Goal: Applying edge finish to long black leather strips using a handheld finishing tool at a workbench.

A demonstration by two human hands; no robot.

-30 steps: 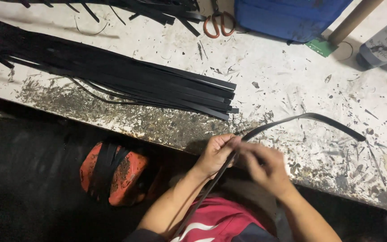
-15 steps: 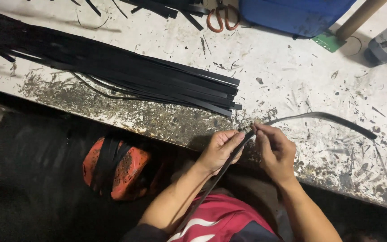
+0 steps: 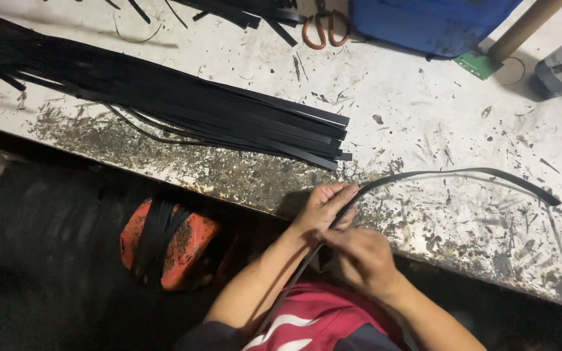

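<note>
Table point(image 3: 424, 123): scarred white, heaped black strips point(image 3: 183, 107).
Left hand point(image 3: 323, 208): my fingers pinch black strip point(image 3: 463, 174).
Right hand point(image 3: 359, 260): closed on it, fingertips hidden.
Strip's lower end: cut off.

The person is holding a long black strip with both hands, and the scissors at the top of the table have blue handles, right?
Not quite. The head view shows the scissors have orange handles, not blue. The rest holds: the left hand and right hand both hold the long black strip at the edge of the table.

Right hand point(image 3: 362, 260) now lower along black strip point(image 3: 450, 173)
</note>
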